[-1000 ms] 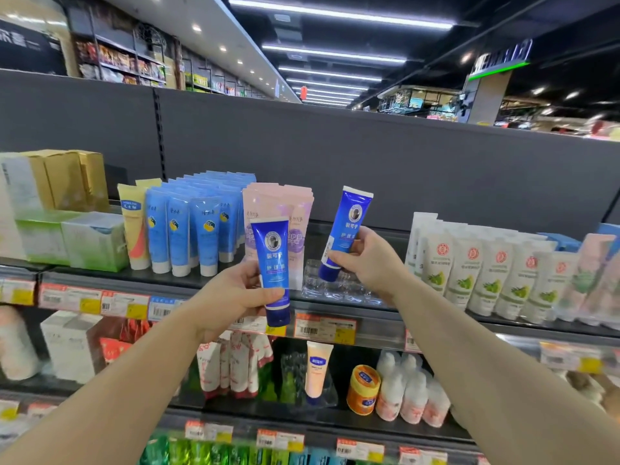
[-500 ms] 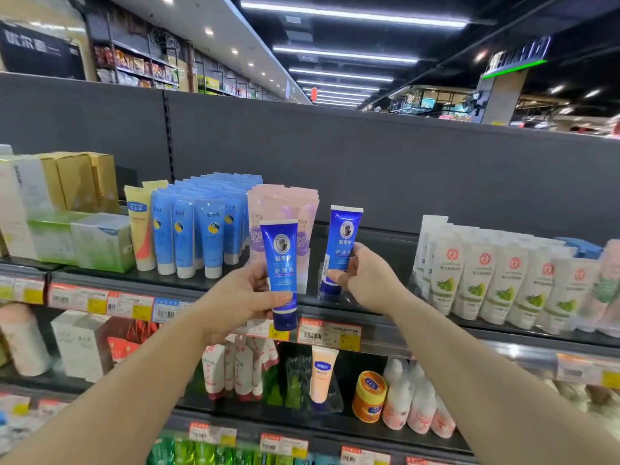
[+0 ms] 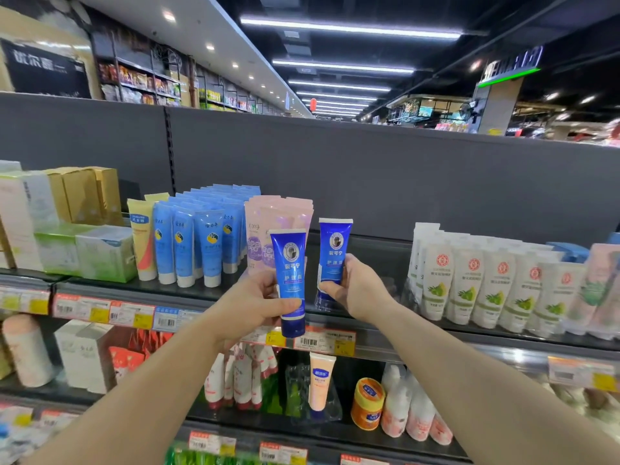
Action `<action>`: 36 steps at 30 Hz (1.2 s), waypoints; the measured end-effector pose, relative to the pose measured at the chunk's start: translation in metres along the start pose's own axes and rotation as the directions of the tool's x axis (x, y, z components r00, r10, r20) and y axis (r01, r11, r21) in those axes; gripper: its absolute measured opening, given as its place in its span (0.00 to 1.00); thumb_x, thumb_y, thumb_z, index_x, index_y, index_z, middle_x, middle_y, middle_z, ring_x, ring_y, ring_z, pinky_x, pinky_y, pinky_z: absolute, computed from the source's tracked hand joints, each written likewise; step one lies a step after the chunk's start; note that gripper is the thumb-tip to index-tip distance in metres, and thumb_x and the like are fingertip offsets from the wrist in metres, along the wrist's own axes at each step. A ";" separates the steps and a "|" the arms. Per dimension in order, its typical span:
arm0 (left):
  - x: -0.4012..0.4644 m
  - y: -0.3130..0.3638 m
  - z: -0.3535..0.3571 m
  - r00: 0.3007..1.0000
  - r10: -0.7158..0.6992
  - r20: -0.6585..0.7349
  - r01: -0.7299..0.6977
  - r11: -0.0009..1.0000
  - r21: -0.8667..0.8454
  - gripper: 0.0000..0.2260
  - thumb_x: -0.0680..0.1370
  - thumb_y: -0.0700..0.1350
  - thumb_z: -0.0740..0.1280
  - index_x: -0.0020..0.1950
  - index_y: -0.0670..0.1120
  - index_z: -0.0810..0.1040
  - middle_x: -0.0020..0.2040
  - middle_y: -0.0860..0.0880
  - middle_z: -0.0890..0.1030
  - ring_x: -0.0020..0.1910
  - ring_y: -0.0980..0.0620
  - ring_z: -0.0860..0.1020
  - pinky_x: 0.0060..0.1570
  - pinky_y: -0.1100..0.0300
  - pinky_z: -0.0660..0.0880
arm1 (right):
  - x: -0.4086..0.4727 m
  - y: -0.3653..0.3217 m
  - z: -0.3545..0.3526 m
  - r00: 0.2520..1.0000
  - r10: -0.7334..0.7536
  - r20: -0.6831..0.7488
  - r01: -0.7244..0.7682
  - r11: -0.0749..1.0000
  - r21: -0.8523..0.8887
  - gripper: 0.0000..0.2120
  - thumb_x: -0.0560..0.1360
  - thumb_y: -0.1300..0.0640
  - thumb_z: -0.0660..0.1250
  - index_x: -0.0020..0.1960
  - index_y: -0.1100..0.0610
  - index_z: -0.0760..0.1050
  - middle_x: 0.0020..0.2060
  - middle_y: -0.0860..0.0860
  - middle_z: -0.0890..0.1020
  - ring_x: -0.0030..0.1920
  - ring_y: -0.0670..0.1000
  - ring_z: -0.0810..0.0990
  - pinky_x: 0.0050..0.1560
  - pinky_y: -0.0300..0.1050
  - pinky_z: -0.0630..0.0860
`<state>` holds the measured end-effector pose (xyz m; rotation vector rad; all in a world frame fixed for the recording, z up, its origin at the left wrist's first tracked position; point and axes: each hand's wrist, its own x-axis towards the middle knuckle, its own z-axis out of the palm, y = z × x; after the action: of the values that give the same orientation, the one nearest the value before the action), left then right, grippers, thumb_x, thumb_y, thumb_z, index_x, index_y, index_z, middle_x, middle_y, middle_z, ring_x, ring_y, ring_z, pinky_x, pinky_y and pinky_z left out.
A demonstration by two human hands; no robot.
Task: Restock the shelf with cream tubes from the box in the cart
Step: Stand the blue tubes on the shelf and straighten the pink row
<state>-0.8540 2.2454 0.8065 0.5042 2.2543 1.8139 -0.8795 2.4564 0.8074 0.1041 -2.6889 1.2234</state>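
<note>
I hold two dark blue cream tubes, caps down. My left hand (image 3: 250,305) grips one blue tube (image 3: 289,263) in front of the shelf edge, its cap below my thumb. My right hand (image 3: 355,292) grips the second blue tube (image 3: 333,251) upright, low over the top shelf (image 3: 385,325), in the gap between the pink tubes and the white tubes. Its cap end sits at a clear plastic tray on that shelf. The cart and box are out of view.
Left of the gap stand pink tubes (image 3: 268,216), light blue tubes (image 3: 201,243) and a yellow tube (image 3: 142,239); white tubes (image 3: 469,283) fill the right. Boxes (image 3: 84,196) sit far left. The lower shelf holds a peach tube (image 3: 321,380), an orange jar (image 3: 368,402) and bottles.
My right hand has brought its tube from tilted to upright and lowered it toward the shelf gap. My left hand and its tube have stayed about where they were.
</note>
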 end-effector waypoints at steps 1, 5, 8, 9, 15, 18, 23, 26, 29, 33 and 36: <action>-0.001 0.002 0.001 1.000 0.008 -0.005 -0.008 1.000 -0.005 0.15 0.75 0.42 0.72 0.61 0.50 0.76 0.54 0.50 0.84 0.53 0.52 0.83 0.57 0.47 0.79 | -0.001 -0.002 -0.001 1.000 0.017 0.010 -0.017 1.000 0.009 0.19 0.74 0.54 0.72 0.59 0.48 0.67 0.54 0.43 0.77 0.57 0.47 0.78 0.58 0.47 0.78; 0.000 0.014 0.004 0.999 0.032 -0.025 -0.032 0.999 -0.006 0.14 0.75 0.42 0.72 0.59 0.51 0.77 0.53 0.50 0.84 0.52 0.51 0.83 0.56 0.46 0.79 | -0.017 -0.010 -0.019 0.999 0.037 -0.015 -0.035 0.993 0.116 0.23 0.74 0.54 0.72 0.66 0.50 0.67 0.55 0.45 0.78 0.56 0.46 0.78 0.49 0.39 0.78; 0.006 0.022 0.011 0.997 0.053 -0.058 -0.054 0.998 -0.012 0.15 0.75 0.42 0.72 0.60 0.51 0.76 0.53 0.50 0.84 0.51 0.53 0.84 0.54 0.48 0.80 | -0.041 -0.015 -0.039 0.990 -0.043 -0.133 0.054 0.995 0.082 0.23 0.75 0.51 0.71 0.67 0.52 0.69 0.58 0.44 0.77 0.55 0.43 0.76 0.42 0.32 0.73; 0.008 0.025 0.017 0.995 0.074 -0.068 -0.075 0.997 -0.002 0.17 0.74 0.42 0.73 0.60 0.51 0.75 0.53 0.50 0.84 0.52 0.54 0.83 0.54 0.50 0.81 | -0.049 -0.016 -0.044 0.994 -0.060 -0.096 0.066 0.996 0.060 0.22 0.75 0.50 0.71 0.66 0.51 0.70 0.57 0.44 0.78 0.54 0.42 0.78 0.43 0.32 0.73; 0.025 0.038 0.070 0.962 0.264 -0.074 -0.262 0.964 0.040 0.12 0.75 0.47 0.73 0.57 0.54 0.78 0.49 0.51 0.83 0.49 0.53 0.83 0.47 0.54 0.82 | -0.068 -0.017 -0.054 0.997 -0.082 0.014 0.082 0.996 0.029 0.22 0.72 0.55 0.75 0.62 0.50 0.72 0.47 0.42 0.81 0.48 0.40 0.81 0.44 0.33 0.76; 0.033 0.035 0.081 0.935 0.347 -0.071 -0.326 0.920 0.216 0.09 0.79 0.52 0.66 0.58 0.53 0.79 0.48 0.54 0.82 0.48 0.56 0.80 0.49 0.59 0.79 | -0.067 -0.003 -0.070 0.995 -0.037 -0.094 0.031 0.997 -0.067 0.21 0.71 0.55 0.75 0.62 0.53 0.72 0.48 0.44 0.81 0.47 0.43 0.80 0.44 0.36 0.75; 0.037 0.005 0.080 0.901 0.432 0.040 -0.339 0.642 0.688 0.09 0.80 0.50 0.65 0.59 0.52 0.80 0.51 0.56 0.81 0.49 0.59 0.74 0.48 0.64 0.73 | -0.067 0.017 -0.074 0.970 0.035 -0.241 -0.084 0.977 -0.198 0.25 0.73 0.56 0.73 0.66 0.54 0.67 0.59 0.50 0.78 0.58 0.50 0.79 0.50 0.41 0.76; 0.040 -0.010 0.079 0.910 0.403 0.093 -0.335 0.585 0.739 0.08 0.79 0.51 0.65 0.56 0.55 0.80 0.50 0.57 0.81 0.51 0.58 0.76 0.50 0.60 0.78 | -0.063 0.022 -0.068 0.961 0.051 -0.272 -0.102 0.979 -0.179 0.26 0.74 0.57 0.72 0.68 0.54 0.65 0.63 0.51 0.76 0.61 0.50 0.77 0.52 0.44 0.77; 0.039 -0.014 0.078 0.889 0.439 0.131 -0.378 0.539 0.753 0.09 0.79 0.50 0.66 0.57 0.53 0.82 0.55 0.54 0.82 0.57 0.56 0.76 0.55 0.54 0.78 | -0.058 0.024 -0.063 0.963 0.051 -0.263 -0.112 0.969 -0.221 0.26 0.74 0.57 0.72 0.67 0.54 0.65 0.63 0.51 0.76 0.61 0.50 0.77 0.52 0.43 0.77; 0.036 -0.016 0.078 0.869 0.466 0.163 -0.416 0.513 0.750 0.12 0.80 0.49 0.65 0.63 0.51 0.80 0.62 0.54 0.79 0.63 0.56 0.73 0.60 0.57 0.75 | -0.054 0.024 -0.059 0.963 0.096 -0.251 -0.171 0.940 -0.295 0.24 0.75 0.56 0.71 0.66 0.55 0.65 0.64 0.52 0.76 0.61 0.51 0.77 0.52 0.44 0.77; 0.034 -0.016 0.077 0.874 0.452 0.180 -0.416 0.503 0.758 0.14 0.80 0.49 0.65 0.65 0.52 0.78 0.64 0.55 0.78 0.64 0.57 0.71 0.60 0.58 0.74 | -0.053 0.023 -0.060 0.959 0.135 -0.249 -0.214 0.922 -0.322 0.22 0.75 0.54 0.70 0.64 0.55 0.65 0.64 0.53 0.74 0.62 0.51 0.76 0.52 0.45 0.77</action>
<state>-0.8595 2.3248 0.7756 1.2951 3.0956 0.8118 -0.8227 2.5158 0.8184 -0.3120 -2.7052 0.7269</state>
